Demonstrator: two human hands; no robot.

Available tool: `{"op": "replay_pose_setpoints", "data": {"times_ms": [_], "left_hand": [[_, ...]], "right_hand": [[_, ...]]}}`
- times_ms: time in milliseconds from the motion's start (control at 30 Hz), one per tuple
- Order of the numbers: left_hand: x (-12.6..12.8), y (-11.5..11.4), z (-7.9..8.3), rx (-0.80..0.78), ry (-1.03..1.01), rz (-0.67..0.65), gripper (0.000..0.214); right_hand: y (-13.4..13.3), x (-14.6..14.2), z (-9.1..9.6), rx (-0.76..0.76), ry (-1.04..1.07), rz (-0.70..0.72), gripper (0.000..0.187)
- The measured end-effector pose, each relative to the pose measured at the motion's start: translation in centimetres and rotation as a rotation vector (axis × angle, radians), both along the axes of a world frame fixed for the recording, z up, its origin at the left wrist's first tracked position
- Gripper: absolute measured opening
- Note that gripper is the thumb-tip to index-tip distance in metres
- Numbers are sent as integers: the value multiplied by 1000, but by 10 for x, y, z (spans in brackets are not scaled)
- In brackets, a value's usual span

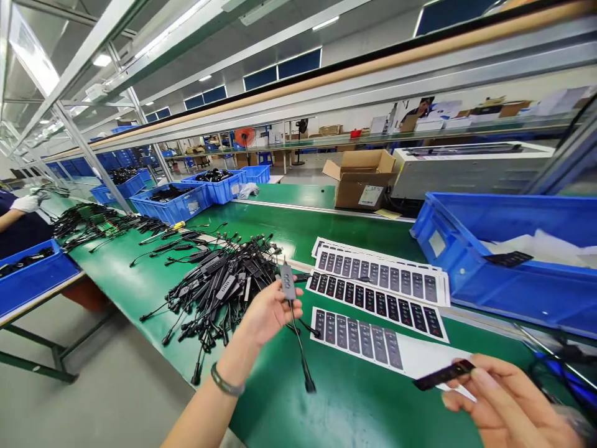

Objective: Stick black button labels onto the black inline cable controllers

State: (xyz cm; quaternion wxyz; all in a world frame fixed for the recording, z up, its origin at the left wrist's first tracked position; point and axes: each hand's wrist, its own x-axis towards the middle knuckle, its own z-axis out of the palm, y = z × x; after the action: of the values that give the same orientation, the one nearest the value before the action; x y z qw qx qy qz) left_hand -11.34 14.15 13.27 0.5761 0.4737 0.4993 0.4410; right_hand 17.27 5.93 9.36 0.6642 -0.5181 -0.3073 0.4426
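Between the thumb and fingers of my left hand (270, 312) is a small black cable controller (288, 282), held with its button face up. Its lead hangs below the hand and ends in a black plug (309, 382). My right hand (506, 398) pinches a dark label sticker (444, 374) by one end, above the table's right side. Under and beyond it lies a white label sheet (357, 339), with stickers on its left part and bare backing on its right. More sheets of dark labels (377, 300) lie behind. Left of my left hand spreads a heap of similar black cable controllers (224, 286).
A blue bin (508, 292) stands at the right with a dark piece on its rim. Behind are an open cardboard box (361, 180) and blue crates (170, 205) of black parts. A co-worker's gloved hand (25, 203) shows far left. Metal rails cross overhead.
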Motion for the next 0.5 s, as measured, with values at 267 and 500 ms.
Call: {"op": "replay_pose_setpoints", "data": {"times_ms": [267,500], "left_hand": [[66,-80,-26,-170,-481,-287,58],[78,-98,-29,-243,-508,-417,68]], "right_hand": [[-10,-43,19,114,-165,171,24],[-17,-58,27,45,-234,257,24]]}}
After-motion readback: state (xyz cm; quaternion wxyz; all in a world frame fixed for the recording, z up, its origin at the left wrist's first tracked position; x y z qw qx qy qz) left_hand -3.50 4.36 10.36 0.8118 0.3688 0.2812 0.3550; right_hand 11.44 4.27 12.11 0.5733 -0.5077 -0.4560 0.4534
